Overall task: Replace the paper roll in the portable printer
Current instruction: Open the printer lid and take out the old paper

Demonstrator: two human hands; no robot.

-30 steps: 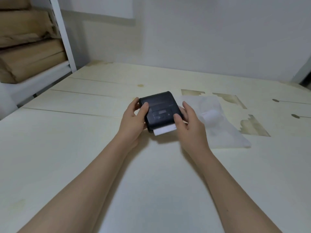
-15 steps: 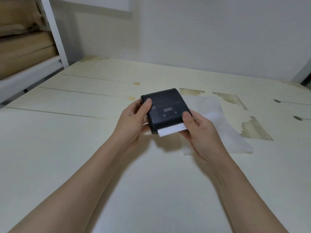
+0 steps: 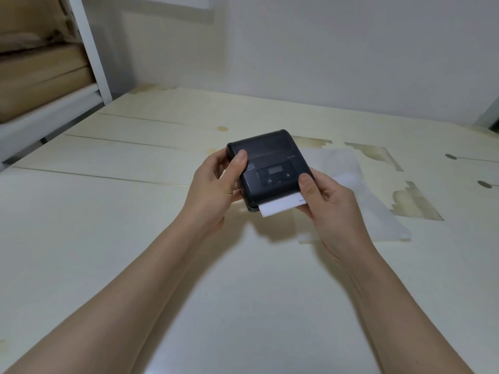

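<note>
Both hands (image 3: pixel 213 190) (image 3: pixel 332 203) raised (fingers clasped)

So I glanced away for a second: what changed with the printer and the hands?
The printer was lifted off the table and tipped toward the person. The left hand and right hand shifted from resting at its sides to gripping it. The paper strip still sticks out; the translucent sheet stayed put.

The table (image 3: pixel 135 238) lies bare before and left of the hands. A white plastic wrapper (image 3: pixel 364 206) lies at right, and a shelf post (image 3: pixel 93 49) stands far left.
</note>
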